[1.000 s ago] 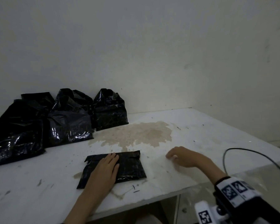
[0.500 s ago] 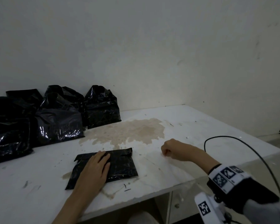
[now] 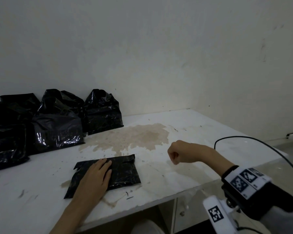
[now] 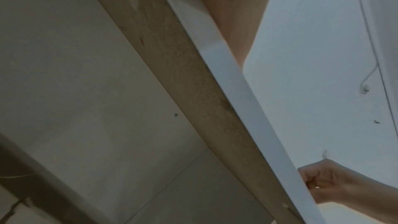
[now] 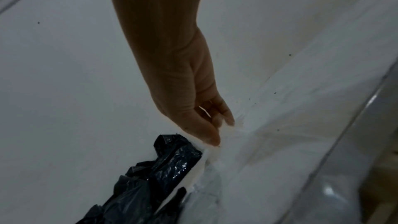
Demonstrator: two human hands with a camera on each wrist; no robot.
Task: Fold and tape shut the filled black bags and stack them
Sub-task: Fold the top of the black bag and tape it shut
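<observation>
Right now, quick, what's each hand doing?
Left hand: open, pressing flat on the folded black bag.
Right hand: curled above the table; whether it pinches anything cannot be told.

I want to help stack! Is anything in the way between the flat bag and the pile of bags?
Nothing visible. Only bare, stained table lies between the folded bag under the left hand and the bag pile.

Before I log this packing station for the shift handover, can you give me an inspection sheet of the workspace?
Surface: white table, scuffed, with a brown stain.
Job's things: folded bag lying flat near the front edge; filled bags grouped at the back left against the wall. Tape: nothing seen for certain.
Clutter: small dark scraps by the front edge.
Hands: left hand flat on the folded bag; right hand curled above the table, contents unclear.
Cables: black cable looping from the right wrist.
Surroundings: bare wall.
</observation>
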